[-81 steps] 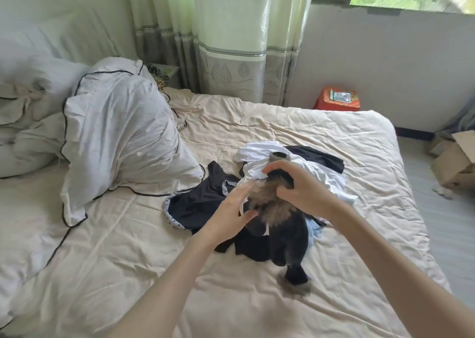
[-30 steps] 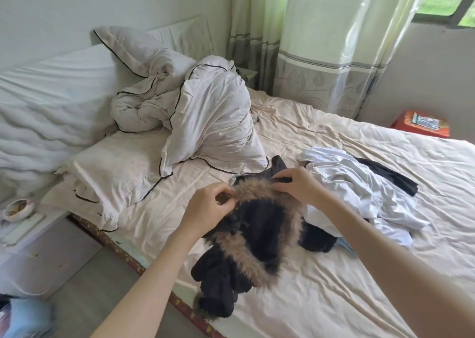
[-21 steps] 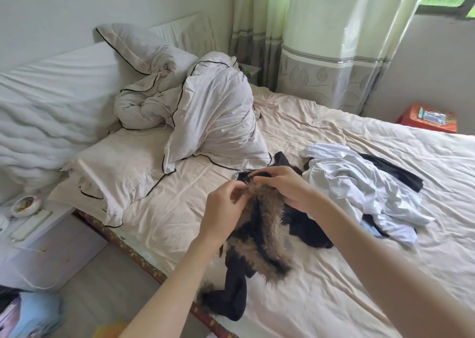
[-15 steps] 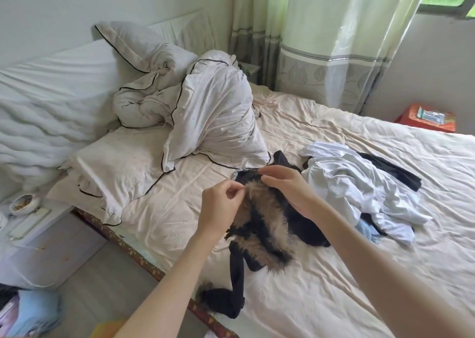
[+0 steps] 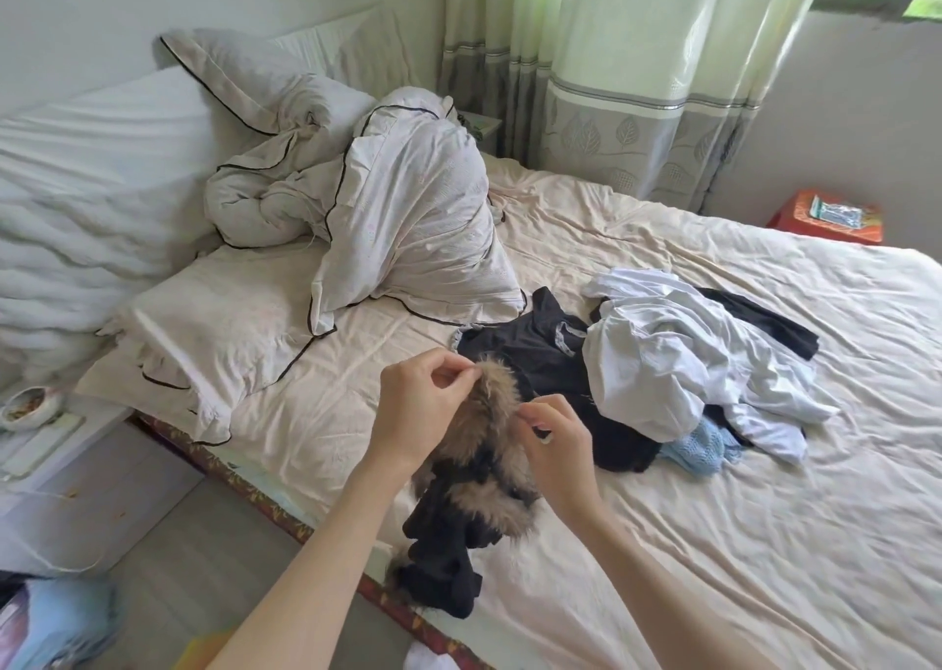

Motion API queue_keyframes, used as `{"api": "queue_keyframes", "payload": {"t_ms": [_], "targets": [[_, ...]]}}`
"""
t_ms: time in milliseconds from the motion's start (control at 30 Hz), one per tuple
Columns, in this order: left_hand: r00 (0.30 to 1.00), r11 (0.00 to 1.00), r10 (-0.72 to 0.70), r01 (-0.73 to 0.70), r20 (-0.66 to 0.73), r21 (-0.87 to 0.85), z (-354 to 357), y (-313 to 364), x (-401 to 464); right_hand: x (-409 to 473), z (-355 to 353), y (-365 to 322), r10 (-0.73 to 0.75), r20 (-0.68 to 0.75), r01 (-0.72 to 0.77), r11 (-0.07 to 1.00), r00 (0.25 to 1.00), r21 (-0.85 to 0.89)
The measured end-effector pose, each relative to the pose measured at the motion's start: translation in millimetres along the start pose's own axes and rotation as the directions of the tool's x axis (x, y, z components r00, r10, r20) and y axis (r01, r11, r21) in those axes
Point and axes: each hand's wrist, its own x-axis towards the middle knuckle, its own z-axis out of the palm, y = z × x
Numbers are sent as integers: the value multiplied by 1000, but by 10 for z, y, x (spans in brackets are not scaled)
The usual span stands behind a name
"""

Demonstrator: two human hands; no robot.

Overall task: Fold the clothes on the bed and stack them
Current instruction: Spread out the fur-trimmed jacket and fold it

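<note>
While both hands pinch one fur-trimmed black garment [image 5: 474, 470], we find nothing folded.
Left hand [image 5: 418, 409] and right hand [image 5: 555, 445] grip its trim; the heap [image 5: 662, 358], apparently several pieces, lies unsorted on the bed [image 5: 713, 542].

Pile of clothes [image 5: 678, 358] on the bed [image 5: 764, 516], duvet [image 5: 408, 220] behind it to the left, pillow [image 5: 214, 333] further left, stool [image 5: 826, 216] beyond the bed at right

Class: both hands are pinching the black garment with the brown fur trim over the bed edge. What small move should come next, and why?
Probably draw the hands apart to spread the black garment with brown fur trim. The left hand and right hand pinch its fur edge close together, so it hangs bunched and unfoldable.
</note>
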Motion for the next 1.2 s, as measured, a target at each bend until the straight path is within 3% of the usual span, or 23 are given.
{"api": "queue_keyframes", "payload": {"t_ms": [167,267,400,567,700,867,1033,1200], "targets": [[996,995,-47,40,72,96,-209,-184,-69,189,-198,-158,71,46,-76,989,996,129],[981,982,-86,54,174,178,-257,-236,-103,299,-263,-323,-24,126,17,998,992,59],[983,1000,0,-5,185,27,-210,-102,-77,299,-193,-495,-156,296,183,981,942,-64],[981,998,-47,52,186,-23,-111,-33,-108,295,-206,-540,-141,251,144,990,958,10],[984,1000,-3,1,180,11,-52,-58,-147,264,-222,-528,-92,241,88,996,966,29],[995,998,29,-34,95,46,-90,-92,-125,156,-231,-409,52,175,-83,981,983,177],[996,994,74,-78,48,78,-214,-96,-158,-199,-120,-113,71,238,-55,996,969,-76],[999,995,53,-53,9,81,-292,-173,-214,-99,60,-158,43,188,-23,994,981,-106]]}}
